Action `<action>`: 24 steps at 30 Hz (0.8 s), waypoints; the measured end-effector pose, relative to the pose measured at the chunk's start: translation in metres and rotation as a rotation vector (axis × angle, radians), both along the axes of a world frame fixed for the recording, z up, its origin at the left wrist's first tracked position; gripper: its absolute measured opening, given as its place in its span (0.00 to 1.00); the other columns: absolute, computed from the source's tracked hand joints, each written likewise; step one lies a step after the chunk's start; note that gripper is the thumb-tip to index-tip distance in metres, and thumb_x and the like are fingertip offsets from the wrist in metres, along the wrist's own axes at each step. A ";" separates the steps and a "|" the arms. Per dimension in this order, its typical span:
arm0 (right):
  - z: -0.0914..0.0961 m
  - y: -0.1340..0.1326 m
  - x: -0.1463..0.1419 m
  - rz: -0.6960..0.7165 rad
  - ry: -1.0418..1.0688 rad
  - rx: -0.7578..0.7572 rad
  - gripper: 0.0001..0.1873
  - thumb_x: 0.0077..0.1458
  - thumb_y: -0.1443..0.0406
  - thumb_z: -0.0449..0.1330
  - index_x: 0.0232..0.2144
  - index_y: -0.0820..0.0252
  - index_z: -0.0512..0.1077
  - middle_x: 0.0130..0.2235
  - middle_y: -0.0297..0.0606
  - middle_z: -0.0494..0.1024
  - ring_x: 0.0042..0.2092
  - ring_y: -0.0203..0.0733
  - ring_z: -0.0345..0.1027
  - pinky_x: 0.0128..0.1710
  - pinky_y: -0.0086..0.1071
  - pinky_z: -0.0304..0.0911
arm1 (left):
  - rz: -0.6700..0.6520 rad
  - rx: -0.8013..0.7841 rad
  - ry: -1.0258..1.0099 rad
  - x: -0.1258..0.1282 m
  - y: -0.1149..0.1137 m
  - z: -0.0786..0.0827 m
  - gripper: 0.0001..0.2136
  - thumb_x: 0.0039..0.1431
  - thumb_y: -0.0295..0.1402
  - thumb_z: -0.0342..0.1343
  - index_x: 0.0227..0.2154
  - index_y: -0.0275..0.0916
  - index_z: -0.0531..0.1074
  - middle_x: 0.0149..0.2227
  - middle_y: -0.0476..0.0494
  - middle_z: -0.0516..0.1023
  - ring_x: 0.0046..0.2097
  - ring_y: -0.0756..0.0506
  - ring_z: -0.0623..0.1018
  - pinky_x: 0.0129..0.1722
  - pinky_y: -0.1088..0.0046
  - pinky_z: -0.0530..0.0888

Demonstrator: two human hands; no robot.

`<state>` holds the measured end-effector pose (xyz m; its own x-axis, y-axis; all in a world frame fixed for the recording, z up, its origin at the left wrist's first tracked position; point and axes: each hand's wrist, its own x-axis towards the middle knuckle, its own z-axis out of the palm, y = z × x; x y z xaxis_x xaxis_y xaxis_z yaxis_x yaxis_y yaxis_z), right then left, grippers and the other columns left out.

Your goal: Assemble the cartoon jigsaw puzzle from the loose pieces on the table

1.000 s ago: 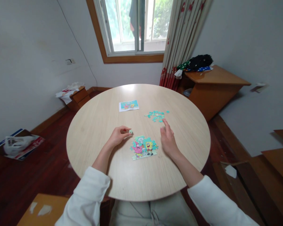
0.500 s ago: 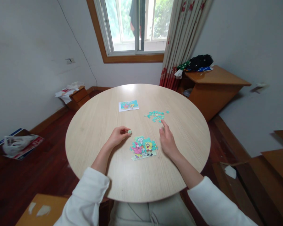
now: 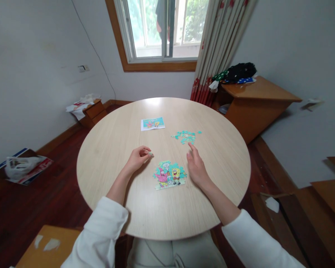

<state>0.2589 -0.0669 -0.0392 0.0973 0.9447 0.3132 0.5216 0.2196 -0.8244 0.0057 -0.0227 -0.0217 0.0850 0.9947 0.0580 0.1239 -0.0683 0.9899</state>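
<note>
Between thumb and fingers, my left hand (image 3: 139, 157) pinches a small pale green puzzle piece (image 3: 150, 153), just above and left of the joined part of a jigsaw puzzle (image 3: 170, 175). That part shows a pink starfish, a yellow sponge and a grey-green figure on turquoise, with ragged edges. My right hand (image 3: 197, 165) hovers to the right of it, fingers extended and apart, holding nothing. Its index fingertip points to the near edge of a pile of loose turquoise puzzle pieces (image 3: 185, 136).
A printed reference picture (image 3: 153, 123) lies toward the back of the round wooden table (image 3: 106, 149). A wooden cabinet (image 3: 259, 89) with dark cloth on top stands at the right, beyond the table edge. Stools and a cardboard box (image 3: 48, 245) flank the near side.
My left hand has drawn slightly left and away from the joined puzzle with the piece. My right hand has shifted slightly left. The view has tilted a little.
</note>
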 end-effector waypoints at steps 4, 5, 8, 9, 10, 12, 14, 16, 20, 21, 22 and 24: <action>-0.002 0.000 0.000 0.010 0.048 0.021 0.32 0.64 0.49 0.44 0.64 0.57 0.58 0.66 0.47 0.63 0.67 0.50 0.54 0.66 0.52 0.47 | 0.029 0.011 0.051 -0.003 0.002 0.000 0.09 0.40 0.34 0.66 0.26 0.37 0.77 0.29 0.42 0.82 0.34 0.45 0.79 0.38 0.68 0.73; -0.003 0.000 0.000 0.014 0.067 0.025 0.31 0.64 0.49 0.44 0.64 0.56 0.59 0.65 0.47 0.63 0.67 0.50 0.54 0.66 0.52 0.48 | 0.039 0.011 0.055 -0.004 0.002 0.001 0.09 0.41 0.34 0.66 0.27 0.37 0.78 0.31 0.42 0.82 0.35 0.45 0.79 0.40 0.68 0.73; -0.003 0.000 0.000 0.033 0.101 0.020 0.31 0.63 0.49 0.46 0.63 0.56 0.60 0.65 0.46 0.64 0.67 0.50 0.54 0.66 0.53 0.48 | 0.038 -0.008 0.010 -0.005 0.001 0.002 0.11 0.43 0.34 0.65 0.31 0.36 0.78 0.34 0.41 0.82 0.37 0.45 0.80 0.43 0.67 0.74; -0.003 0.000 -0.001 0.037 0.103 0.015 0.31 0.63 0.48 0.46 0.63 0.56 0.60 0.65 0.46 0.63 0.67 0.50 0.54 0.66 0.53 0.48 | 0.027 -0.023 -0.022 -0.005 0.000 0.002 0.12 0.43 0.34 0.66 0.32 0.35 0.78 0.33 0.41 0.82 0.36 0.45 0.80 0.42 0.67 0.74; -0.003 -0.001 -0.001 0.040 0.103 0.011 0.31 0.63 0.48 0.46 0.63 0.56 0.60 0.65 0.46 0.63 0.67 0.50 0.54 0.66 0.53 0.47 | 0.013 -0.039 -0.053 -0.005 -0.001 0.002 0.13 0.43 0.34 0.66 0.33 0.35 0.77 0.31 0.42 0.81 0.35 0.45 0.80 0.41 0.67 0.74; -0.003 -0.001 -0.002 0.043 0.096 0.008 0.31 0.63 0.48 0.46 0.63 0.55 0.61 0.66 0.45 0.63 0.67 0.50 0.54 0.67 0.54 0.47 | -0.017 -0.058 -0.100 -0.004 -0.001 0.002 0.14 0.42 0.34 0.66 0.33 0.35 0.75 0.27 0.45 0.79 0.30 0.47 0.79 0.37 0.68 0.75; -0.002 -0.001 -0.003 0.042 0.084 0.005 0.32 0.63 0.47 0.45 0.63 0.55 0.61 0.66 0.46 0.63 0.67 0.50 0.54 0.67 0.54 0.47 | -0.032 -0.051 -0.111 -0.003 -0.001 0.000 0.13 0.41 0.32 0.67 0.32 0.35 0.73 0.24 0.48 0.78 0.27 0.49 0.78 0.34 0.70 0.74; -0.002 -0.001 -0.003 0.041 0.070 0.003 0.33 0.63 0.47 0.45 0.63 0.57 0.60 0.65 0.47 0.63 0.67 0.50 0.53 0.67 0.52 0.47 | -0.032 -0.039 -0.089 -0.003 0.000 -0.001 0.12 0.42 0.31 0.67 0.30 0.35 0.72 0.24 0.48 0.78 0.27 0.49 0.77 0.32 0.72 0.73; -0.003 0.001 0.001 0.044 0.073 0.016 0.33 0.63 0.47 0.45 0.63 0.57 0.60 0.65 0.47 0.63 0.67 0.49 0.54 0.67 0.51 0.48 | -0.019 -0.060 -0.030 -0.003 0.001 -0.001 0.08 0.44 0.28 0.65 0.31 0.34 0.78 0.25 0.45 0.79 0.28 0.49 0.76 0.31 0.73 0.72; -0.003 0.002 0.002 0.045 0.077 0.022 0.33 0.63 0.47 0.45 0.63 0.57 0.60 0.65 0.47 0.63 0.67 0.50 0.54 0.67 0.52 0.48 | -0.021 -0.070 -0.028 -0.003 0.001 -0.001 0.08 0.45 0.27 0.64 0.32 0.34 0.79 0.26 0.45 0.79 0.29 0.49 0.77 0.32 0.72 0.72; -0.003 0.002 0.002 0.045 0.080 0.028 0.33 0.63 0.47 0.46 0.63 0.56 0.60 0.65 0.47 0.63 0.67 0.50 0.54 0.67 0.52 0.48 | -0.024 -0.081 -0.033 -0.002 0.001 -0.001 0.09 0.45 0.27 0.64 0.32 0.34 0.80 0.26 0.44 0.80 0.29 0.49 0.77 0.34 0.72 0.73; -0.003 0.003 0.004 0.036 0.087 0.037 0.32 0.63 0.47 0.46 0.63 0.56 0.60 0.65 0.47 0.64 0.67 0.50 0.55 0.67 0.53 0.48 | -0.029 -0.102 -0.059 -0.002 0.000 -0.001 0.09 0.45 0.27 0.64 0.33 0.33 0.80 0.27 0.44 0.80 0.30 0.49 0.77 0.36 0.70 0.73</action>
